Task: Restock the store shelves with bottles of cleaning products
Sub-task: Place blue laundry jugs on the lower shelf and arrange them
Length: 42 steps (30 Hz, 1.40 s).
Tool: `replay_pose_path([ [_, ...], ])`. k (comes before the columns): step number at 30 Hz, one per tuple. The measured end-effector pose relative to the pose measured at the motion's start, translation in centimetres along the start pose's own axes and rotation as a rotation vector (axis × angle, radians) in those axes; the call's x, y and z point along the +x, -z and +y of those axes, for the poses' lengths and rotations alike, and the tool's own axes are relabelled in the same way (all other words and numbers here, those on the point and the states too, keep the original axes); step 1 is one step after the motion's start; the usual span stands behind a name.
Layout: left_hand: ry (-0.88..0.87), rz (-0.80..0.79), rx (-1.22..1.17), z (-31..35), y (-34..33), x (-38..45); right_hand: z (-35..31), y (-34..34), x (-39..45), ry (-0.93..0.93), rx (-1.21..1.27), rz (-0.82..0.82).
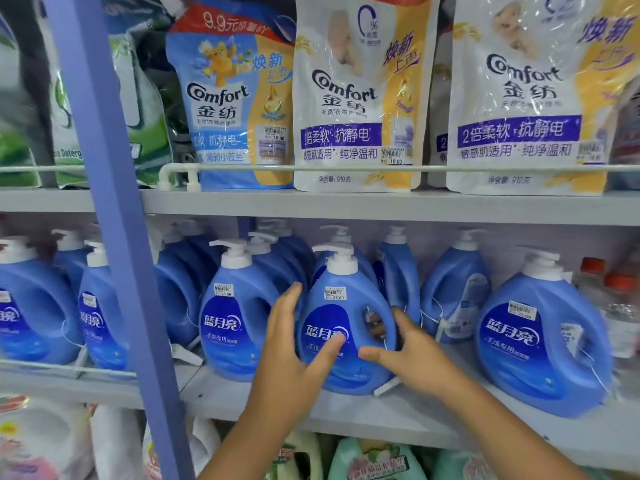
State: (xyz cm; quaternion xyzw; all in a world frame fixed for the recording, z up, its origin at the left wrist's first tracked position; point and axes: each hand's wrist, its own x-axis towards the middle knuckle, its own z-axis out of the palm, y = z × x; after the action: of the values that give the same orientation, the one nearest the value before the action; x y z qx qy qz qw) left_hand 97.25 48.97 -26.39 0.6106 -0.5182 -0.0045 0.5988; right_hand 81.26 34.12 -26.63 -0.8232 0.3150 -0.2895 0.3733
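**Both hands on a blue bottle at the middle shelf's front edge**

Far left on your middle shelf (398,415), blue pump bottles stand in rows behind the lilac upright post (114,237) that crosses your view. Just right of the post, a neighbouring blue bottle (235,317) sits at the front edge. Your left hand (294,344) comes next, fingers straight and spread, the thumb lying across the label of the blue detergent bottle (343,327) and the fingertips along its left side. That bottle stands upright near the shelf's front edge, pump cap on, price sticker below the neck. Your right hand (405,351) is on its right side, fingers curled round the handle, thumb pointing left across the lower front. Further right stands a larger blue bottle (540,341) at the front edge. On the shelf above, Comfort refill pouches (349,95) lean against a white rail (346,169).
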Motion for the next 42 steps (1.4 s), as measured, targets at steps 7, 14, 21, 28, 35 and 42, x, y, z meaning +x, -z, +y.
replay_pose_path([
  [7,0.187,-0.088,-0.072,2.1,-1.3,6.4,-2.3,4.7,4.3,-0.060,0.305,-0.010],
  [14,0.210,0.087,0.162,4.1,-1.4,3.9,-3.8,2.7,11.5,0.025,-0.191,0.148],
  [21,0.177,0.385,0.660,5.6,0.4,0.9,-3.2,0.0,14.9,-0.026,-0.288,0.137],
  [28,0.228,0.403,0.658,4.7,2.7,0.6,-2.3,1.1,12.9,0.016,-0.133,0.178],
  [35,0.225,0.388,0.630,4.7,2.8,0.3,-0.7,3.2,11.7,-0.008,-0.130,0.242],
  [42,0.208,0.339,0.554,4.7,3.5,0.4,0.4,5.1,12.6,-0.110,-0.266,0.204],
])
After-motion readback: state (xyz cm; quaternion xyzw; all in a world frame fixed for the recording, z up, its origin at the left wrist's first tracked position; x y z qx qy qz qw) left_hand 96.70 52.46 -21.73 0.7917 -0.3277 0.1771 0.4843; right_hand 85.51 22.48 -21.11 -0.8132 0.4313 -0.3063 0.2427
